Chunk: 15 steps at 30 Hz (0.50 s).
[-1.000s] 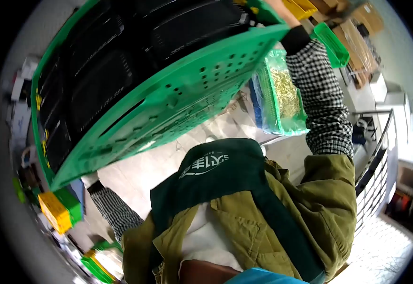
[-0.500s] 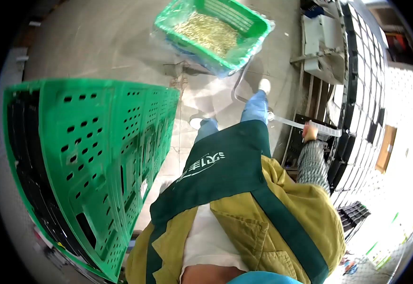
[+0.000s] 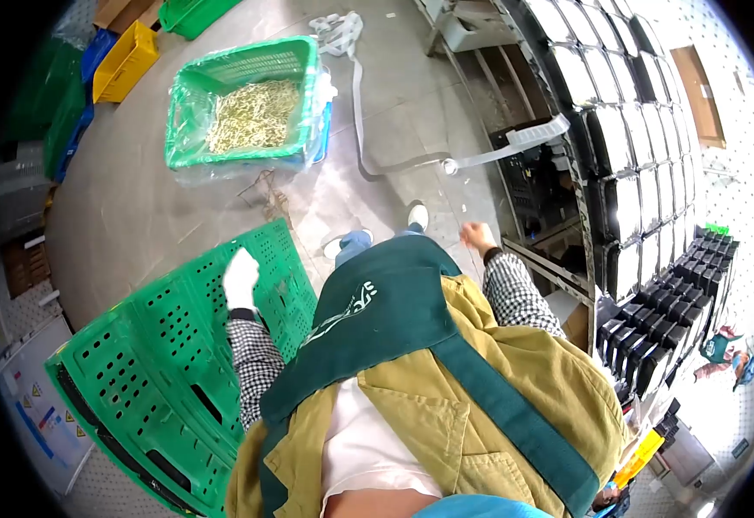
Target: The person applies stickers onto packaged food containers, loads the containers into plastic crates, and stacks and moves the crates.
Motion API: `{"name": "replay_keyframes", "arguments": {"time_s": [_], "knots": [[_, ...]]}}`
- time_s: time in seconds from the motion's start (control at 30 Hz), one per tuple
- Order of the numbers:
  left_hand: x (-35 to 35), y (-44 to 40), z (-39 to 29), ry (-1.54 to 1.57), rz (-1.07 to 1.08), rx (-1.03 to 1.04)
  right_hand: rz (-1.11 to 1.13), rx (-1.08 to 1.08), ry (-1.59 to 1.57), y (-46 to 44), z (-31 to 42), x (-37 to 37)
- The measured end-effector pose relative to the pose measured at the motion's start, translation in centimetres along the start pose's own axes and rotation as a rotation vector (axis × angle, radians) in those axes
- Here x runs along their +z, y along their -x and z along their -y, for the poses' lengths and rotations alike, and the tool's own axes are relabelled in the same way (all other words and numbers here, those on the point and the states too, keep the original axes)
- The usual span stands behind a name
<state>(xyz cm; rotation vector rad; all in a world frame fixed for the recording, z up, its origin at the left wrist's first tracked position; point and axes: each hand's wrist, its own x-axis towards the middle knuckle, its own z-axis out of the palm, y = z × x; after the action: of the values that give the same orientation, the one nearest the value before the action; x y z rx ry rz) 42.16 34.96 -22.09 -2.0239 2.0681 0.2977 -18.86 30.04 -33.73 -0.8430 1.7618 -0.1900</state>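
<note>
My left hand [image 3: 240,276], which looks white from a glove or glare, is over the side of a green perforated crate [image 3: 148,332]; its finger positions are unclear, and I cannot tell whether it touches. My right hand [image 3: 478,237] hangs beside my apron [image 3: 381,302], fingers curled in with nothing visible in them. Beyond it, a long translucent plastic strip [image 3: 489,157] runs from the floor to the rack, its broad ridged end resting near the rack edge. Ahead on the floor stands a green basket [image 3: 308,82] lined with clear plastic, holding pale sprouts [image 3: 256,116].
A rack [image 3: 589,285] with rows of black-edged white blocks [image 3: 623,142] lines my right side. Black trays [image 3: 671,311] stand farther back. At the far left are a yellow crate [image 3: 126,62] and other bins. A person [image 3: 722,350] is in the right background.
My right hand has let go of the plastic strip and come back toward my body. My left hand has come into view over the green crate. The view has turned right.
</note>
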Motion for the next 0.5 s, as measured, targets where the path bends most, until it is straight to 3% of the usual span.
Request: {"name": "replay_keyframes", "arguments": {"time_s": [0.03,0.07,0.1,0.13,0.2,0.3,0.33,0.47,0.5], "knots": [[0.0,2.2,-4.1,-0.159,0.224,-0.040,-0.013,-0.065,-0.046,-0.6,1.5,-1.2],[2.2,5.7,-6.9,-0.114,0.217,-0.060,-0.036,-0.129,-0.104,-0.3,3.0,-2.2],[4.5,8.8,-9.1,0.186,0.281,-0.197,-0.052,-0.129,-0.210,0.5,3.8,-2.6],[5.9,11.1,-11.1,0.638,0.388,-0.491,-0.077,-0.135,-0.311,0.9,4.9,-3.3],[8.4,15.4,-14.0,1.016,0.501,-0.824,-0.052,-0.106,-0.399,1.9,4.6,-4.5],[9.3,15.4,-15.4,1.032,0.593,-0.848,-0.013,-0.075,-0.252,1.5,-1.3,-4.7],[9.4,14.7,-15.4,1.020,0.608,-0.831,-0.014,-0.092,0.011,-0.6,-6.0,-4.3],[10.7,10.3,-15.1,1.055,0.587,-0.751,-0.091,0.286,-0.012,1.9,-11.6,-5.2],[11.0,8.6,-15.0,1.048,0.581,-0.716,-0.109,0.281,-0.070,2.4,-13.3,-5.1]]}}
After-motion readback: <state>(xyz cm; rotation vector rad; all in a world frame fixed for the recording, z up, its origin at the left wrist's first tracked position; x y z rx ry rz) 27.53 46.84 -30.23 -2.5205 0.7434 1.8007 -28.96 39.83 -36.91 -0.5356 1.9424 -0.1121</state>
